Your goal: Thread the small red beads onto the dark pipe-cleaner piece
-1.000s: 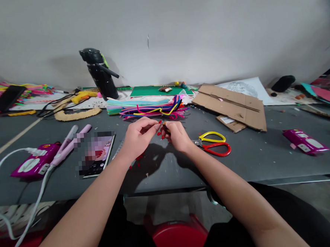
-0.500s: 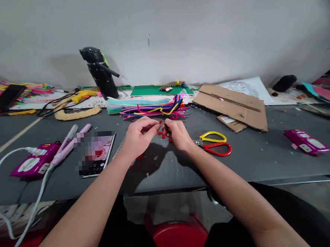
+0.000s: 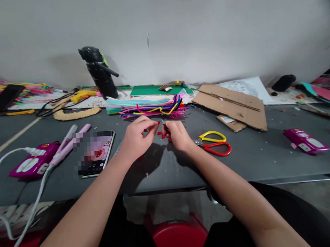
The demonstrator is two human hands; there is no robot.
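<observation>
My left hand (image 3: 140, 135) pinches a small red fuzzy piece (image 3: 158, 122) between thumb and forefinger. Close beside it, my right hand (image 3: 177, 134) is closed around a small dark tool (image 3: 165, 126) with a pale tip, mostly hidden by the fingers; its kind I cannot make out. The tip points towards the red piece. Below the fingertips, several red scraps (image 3: 161, 135) lie on the grey table (image 3: 256, 159). Just behind both hands is a bundle of coloured pipe cleaners (image 3: 152, 106). Scissors (image 3: 214, 143) with one yellow and one red handle rest right of my right hand.
On the left are a phone (image 3: 98, 153), a pink hair straightener (image 3: 68, 144) and a purple power strip (image 3: 34, 161). A black bottle (image 3: 100, 73) stands at the back. Cardboard (image 3: 233, 104) lies behind the scissors; another purple object (image 3: 306, 141) is far right.
My right hand has shifted slightly, and a pale tip now shows between its fingers and the red piece. My left hand keeps its pinch, almost unmoved.
</observation>
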